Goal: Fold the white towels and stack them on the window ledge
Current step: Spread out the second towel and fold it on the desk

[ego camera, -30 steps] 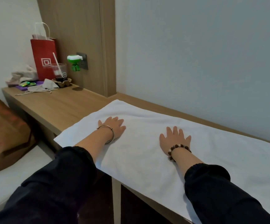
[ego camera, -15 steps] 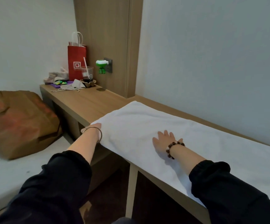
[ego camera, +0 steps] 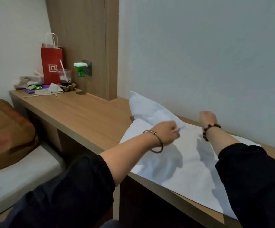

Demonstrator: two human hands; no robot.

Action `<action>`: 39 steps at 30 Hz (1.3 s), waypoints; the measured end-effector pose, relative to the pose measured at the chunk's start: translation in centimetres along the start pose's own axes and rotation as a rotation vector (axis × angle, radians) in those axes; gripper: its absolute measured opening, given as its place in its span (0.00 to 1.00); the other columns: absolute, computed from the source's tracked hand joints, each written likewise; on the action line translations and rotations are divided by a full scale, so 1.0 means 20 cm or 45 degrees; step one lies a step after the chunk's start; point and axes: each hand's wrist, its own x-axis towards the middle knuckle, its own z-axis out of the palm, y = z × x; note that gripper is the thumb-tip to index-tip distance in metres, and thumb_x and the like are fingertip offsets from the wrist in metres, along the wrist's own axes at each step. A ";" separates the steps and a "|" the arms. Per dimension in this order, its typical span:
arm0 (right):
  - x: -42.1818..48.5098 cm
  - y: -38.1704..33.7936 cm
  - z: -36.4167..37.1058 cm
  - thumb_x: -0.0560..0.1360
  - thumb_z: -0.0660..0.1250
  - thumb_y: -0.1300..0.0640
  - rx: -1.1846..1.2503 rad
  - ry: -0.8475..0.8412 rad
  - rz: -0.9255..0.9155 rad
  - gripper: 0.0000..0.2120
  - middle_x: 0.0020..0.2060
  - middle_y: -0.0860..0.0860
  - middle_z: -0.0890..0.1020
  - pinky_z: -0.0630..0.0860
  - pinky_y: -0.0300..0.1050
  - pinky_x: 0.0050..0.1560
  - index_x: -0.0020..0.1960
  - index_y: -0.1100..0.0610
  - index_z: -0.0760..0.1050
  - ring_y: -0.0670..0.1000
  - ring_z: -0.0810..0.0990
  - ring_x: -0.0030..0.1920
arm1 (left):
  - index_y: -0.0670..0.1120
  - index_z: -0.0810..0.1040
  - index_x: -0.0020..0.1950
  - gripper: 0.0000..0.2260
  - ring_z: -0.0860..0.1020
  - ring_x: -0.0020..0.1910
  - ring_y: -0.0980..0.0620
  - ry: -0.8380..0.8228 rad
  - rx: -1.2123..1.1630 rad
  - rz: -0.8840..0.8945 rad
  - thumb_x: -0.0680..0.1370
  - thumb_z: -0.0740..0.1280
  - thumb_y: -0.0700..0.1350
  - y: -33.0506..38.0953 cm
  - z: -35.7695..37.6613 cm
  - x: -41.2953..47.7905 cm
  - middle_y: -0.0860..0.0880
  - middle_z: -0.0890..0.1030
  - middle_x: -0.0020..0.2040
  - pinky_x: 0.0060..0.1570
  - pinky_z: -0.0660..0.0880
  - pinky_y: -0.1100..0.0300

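The white towel (ego camera: pixel 191 158) lies along the wooden tabletop (ego camera: pixel 87 116) by the wall, its left end raised and turned over toward the right. Our left hand (ego camera: pixel 167 133) pinches that raised edge. Our right hand (ego camera: pixel 207 116) is curled at the far edge, and we cannot tell whether it grips cloth. We judge this the first fold; next, the flap needs laying flat, edges matched.
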 end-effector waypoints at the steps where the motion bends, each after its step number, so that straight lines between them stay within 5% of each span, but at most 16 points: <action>1: 0.03 0.03 -0.06 0.79 0.51 0.62 -0.044 0.063 0.004 0.15 0.48 0.64 0.74 0.63 0.46 0.44 0.55 0.70 0.73 0.60 0.72 0.47 | 0.42 0.73 0.50 0.08 0.74 0.54 0.43 -0.225 0.132 0.100 0.79 0.63 0.46 0.05 0.12 -0.03 0.42 0.78 0.53 0.45 0.67 0.59; 3: 0.05 0.08 -0.14 0.79 0.52 0.61 -0.151 0.073 -0.033 0.15 0.48 0.63 0.75 0.65 0.44 0.43 0.54 0.69 0.73 0.61 0.74 0.49 | 0.42 0.72 0.59 0.15 0.73 0.59 0.43 -0.452 0.391 0.162 0.78 0.64 0.51 0.06 0.31 -0.08 0.43 0.74 0.60 0.55 0.69 0.51; 7: -0.01 0.17 -0.14 0.79 0.55 0.58 -0.398 -0.269 -0.183 0.13 0.38 0.57 0.72 0.62 0.45 0.33 0.38 0.60 0.69 0.56 0.71 0.41 | 0.48 0.55 0.75 0.27 0.53 0.75 0.47 -0.396 0.658 0.263 0.80 0.54 0.59 -0.08 0.49 -0.13 0.48 0.55 0.76 0.67 0.54 0.35; 9: -0.05 0.25 -0.08 0.81 0.56 0.52 -0.621 -0.566 -0.133 0.14 0.53 0.59 0.75 0.69 0.48 0.51 0.57 0.60 0.74 0.58 0.74 0.56 | 0.52 0.47 0.78 0.29 0.45 0.77 0.49 -0.398 0.698 0.276 0.80 0.50 0.61 -0.14 0.49 -0.14 0.51 0.46 0.78 0.70 0.47 0.35; 10: -0.06 0.28 -0.06 0.80 0.56 0.48 -0.759 -0.660 -0.105 0.21 0.63 0.58 0.72 0.66 0.49 0.60 0.67 0.60 0.67 0.58 0.71 0.64 | 0.54 0.46 0.78 0.29 0.44 0.77 0.50 -0.402 0.712 0.266 0.80 0.49 0.62 -0.16 0.48 -0.14 0.53 0.44 0.79 0.70 0.45 0.35; 13: -0.12 0.29 0.01 0.79 0.57 0.44 -0.840 -0.775 -0.064 0.29 0.71 0.56 0.66 0.65 0.49 0.63 0.75 0.58 0.56 0.58 0.68 0.68 | 0.55 0.45 0.78 0.28 0.43 0.77 0.53 -0.394 0.755 0.258 0.80 0.47 0.62 -0.24 0.43 -0.13 0.55 0.44 0.78 0.71 0.44 0.37; 17: -0.12 0.25 0.14 0.78 0.60 0.46 -0.744 -0.733 -0.075 0.31 0.71 0.56 0.65 0.67 0.48 0.61 0.75 0.57 0.55 0.58 0.68 0.67 | 0.56 0.47 0.78 0.28 0.44 0.77 0.54 -0.349 0.740 0.269 0.80 0.49 0.63 -0.39 0.32 -0.06 0.57 0.46 0.78 0.72 0.43 0.39; 21: -0.09 0.23 0.29 0.76 0.59 0.46 -0.925 -0.565 -0.110 0.23 0.63 0.56 0.72 0.68 0.49 0.56 0.67 0.57 0.67 0.59 0.70 0.63 | 0.56 0.50 0.77 0.32 0.47 0.77 0.54 -0.335 0.643 0.287 0.77 0.54 0.66 -0.48 0.25 -0.03 0.55 0.50 0.78 0.73 0.45 0.44; 24: -0.09 0.21 0.34 0.76 0.57 0.43 -0.974 -0.379 -0.137 0.23 0.61 0.55 0.72 0.67 0.51 0.55 0.66 0.55 0.67 0.58 0.68 0.63 | 0.52 0.58 0.76 0.29 0.61 0.72 0.50 -0.194 0.593 0.444 0.78 0.60 0.61 -0.48 0.25 -0.03 0.51 0.61 0.76 0.70 0.59 0.51; 27: -0.07 0.19 0.37 0.77 0.57 0.46 -0.905 -0.315 -0.141 0.17 0.59 0.55 0.74 0.67 0.51 0.57 0.62 0.53 0.70 0.58 0.69 0.62 | 0.45 0.76 0.61 0.18 0.77 0.52 0.44 -0.027 0.639 0.791 0.79 0.55 0.53 -0.47 0.26 -0.03 0.46 0.78 0.58 0.46 0.77 0.50; 30: -0.04 0.19 0.40 0.76 0.57 0.50 -0.740 -0.287 -0.123 0.12 0.46 0.57 0.77 0.70 0.49 0.49 0.37 0.54 0.71 0.60 0.75 0.52 | 0.43 0.78 0.46 0.16 0.77 0.39 0.44 0.096 0.708 0.971 0.78 0.53 0.48 -0.52 0.30 -0.01 0.46 0.80 0.42 0.29 0.75 0.54; 32: -0.03 0.18 0.39 0.77 0.56 0.53 -0.658 -0.309 -0.100 0.15 0.39 0.56 0.75 0.69 0.45 0.43 0.33 0.55 0.68 0.59 0.75 0.45 | 0.43 0.77 0.45 0.12 0.77 0.40 0.44 0.129 0.710 0.878 0.78 0.55 0.45 -0.48 0.28 -0.01 0.46 0.79 0.41 0.31 0.72 0.57; 36: -0.03 0.05 0.27 0.78 0.54 0.61 -0.366 -0.341 0.031 0.08 0.42 0.56 0.75 0.68 0.42 0.39 0.46 0.62 0.70 0.55 0.73 0.42 | 0.42 0.76 0.51 0.14 0.77 0.46 0.43 0.331 0.346 0.510 0.79 0.53 0.48 -0.36 0.20 -0.02 0.45 0.80 0.47 0.43 0.71 0.52; 39: -0.01 0.00 0.10 0.75 0.56 0.59 -0.034 -0.060 0.101 0.07 0.33 0.53 0.70 0.63 0.43 0.33 0.41 0.61 0.69 0.55 0.66 0.32 | 0.43 0.76 0.44 0.11 0.74 0.37 0.52 0.319 -0.094 0.378 0.80 0.57 0.45 -0.21 0.11 -0.04 0.49 0.78 0.37 0.39 0.70 0.58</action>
